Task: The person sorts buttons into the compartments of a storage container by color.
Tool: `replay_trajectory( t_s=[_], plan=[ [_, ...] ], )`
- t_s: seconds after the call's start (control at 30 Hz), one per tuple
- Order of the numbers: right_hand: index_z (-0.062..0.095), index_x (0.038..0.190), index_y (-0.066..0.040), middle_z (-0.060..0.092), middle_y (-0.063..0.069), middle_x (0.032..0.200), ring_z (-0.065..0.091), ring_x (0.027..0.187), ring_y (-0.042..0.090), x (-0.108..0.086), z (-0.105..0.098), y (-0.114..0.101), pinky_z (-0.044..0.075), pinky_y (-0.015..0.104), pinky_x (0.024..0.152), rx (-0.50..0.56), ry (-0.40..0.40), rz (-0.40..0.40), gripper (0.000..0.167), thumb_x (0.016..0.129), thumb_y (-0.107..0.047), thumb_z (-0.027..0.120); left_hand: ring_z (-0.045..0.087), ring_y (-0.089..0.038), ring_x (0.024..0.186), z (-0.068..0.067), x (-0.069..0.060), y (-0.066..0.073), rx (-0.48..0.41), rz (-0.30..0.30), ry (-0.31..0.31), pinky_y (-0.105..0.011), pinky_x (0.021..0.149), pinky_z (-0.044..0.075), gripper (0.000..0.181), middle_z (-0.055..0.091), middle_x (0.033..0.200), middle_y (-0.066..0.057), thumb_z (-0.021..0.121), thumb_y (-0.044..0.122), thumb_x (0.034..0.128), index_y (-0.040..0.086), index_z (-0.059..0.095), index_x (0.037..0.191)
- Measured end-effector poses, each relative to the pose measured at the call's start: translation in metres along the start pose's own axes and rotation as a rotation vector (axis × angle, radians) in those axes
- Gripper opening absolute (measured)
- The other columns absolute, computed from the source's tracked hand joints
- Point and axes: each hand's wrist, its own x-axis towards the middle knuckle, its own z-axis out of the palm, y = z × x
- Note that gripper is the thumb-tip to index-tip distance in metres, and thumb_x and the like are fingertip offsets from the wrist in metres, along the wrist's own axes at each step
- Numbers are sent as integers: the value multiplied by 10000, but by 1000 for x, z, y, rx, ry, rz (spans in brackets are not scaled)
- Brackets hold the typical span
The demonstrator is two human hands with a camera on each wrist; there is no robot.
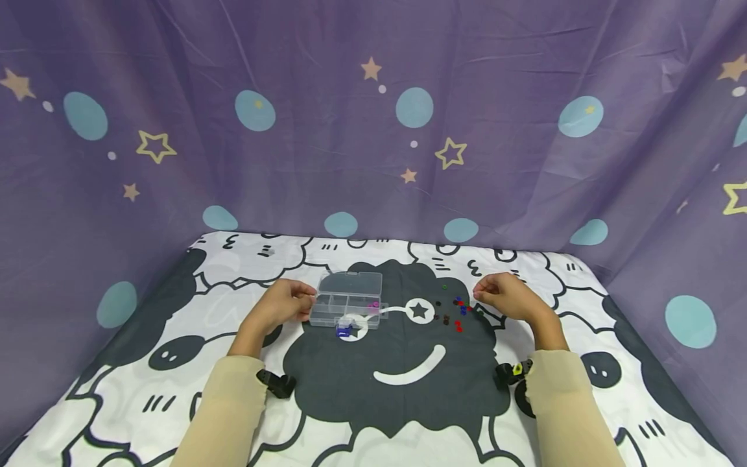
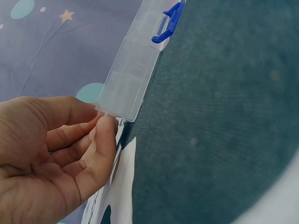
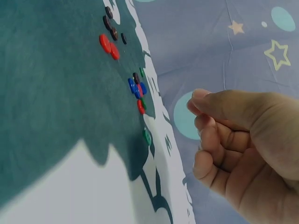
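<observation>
A clear plastic compartment box (image 1: pixel 345 318) stands with its lid (image 1: pixel 353 283) raised at the back and a blue latch (image 1: pixel 343 331) at its front. A few small pink pieces (image 1: pixel 374 305) lie in its right part. My left hand (image 2: pixel 60 154) pinches the box's left end between thumb and fingers. Over the right side of the dark patch hovers my right hand (image 1: pixel 506 296), thumb and index tips together, the other fingers curled. Whether a small piece sits between those tips cannot be made out. Below it lie small round button-like pieces: red (image 3: pixel 105 43), blue (image 3: pixel 132 86), dark brown (image 3: pixel 107 23) and green (image 3: pixel 147 137).
The pieces lie scattered on a cloth (image 1: pixel 403 408) printed with cartoon sheep, mostly on its dark grey area. A purple curtain (image 1: pixel 327 162) with stars and blue dots rises behind and at both sides.
</observation>
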Motion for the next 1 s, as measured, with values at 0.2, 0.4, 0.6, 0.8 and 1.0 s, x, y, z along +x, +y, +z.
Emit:
replay_trajectory(
  t_s=[0.2,0.4,0.6,0.8,1.0],
  plan=[
    [720,953,0,700,69,828,559,722,125,-4,-1,2,476,294,671,-23,-9,26,115,981,-90,656,663,-177,734,0,0,-1,-5,13,-9,-305,665,614,267,645,918,-139,620,85,1018,-36,666,1251],
    [722,904,2,705,56,790,563,691,105,-6,-1,4,472,273,649,-22,-68,54,89,951,-33,656,666,-172,735,0,0,-2,-3,20,-12,-304,664,616,265,655,929,-144,620,80,1018,-39,666,1249],
    [712,897,17,680,17,776,571,705,122,-6,0,6,487,281,666,7,-132,119,23,896,0,727,667,-172,729,-1,1,-2,-14,29,-20,-305,664,617,265,660,921,-147,614,71,1017,-50,661,1247],
    [701,901,4,659,6,762,565,701,127,-7,3,7,489,319,682,8,-142,126,69,882,-16,764,667,-174,733,-1,0,-3,-10,25,-20,-306,666,618,266,650,929,-147,614,65,1016,-48,660,1253],
    [703,895,2,670,9,760,575,693,115,-6,3,6,494,300,670,3,-132,123,75,863,-12,770,667,-176,730,-1,1,-3,-15,27,-18,-307,663,618,264,656,923,-148,613,67,1016,-49,663,1248]
  ],
)
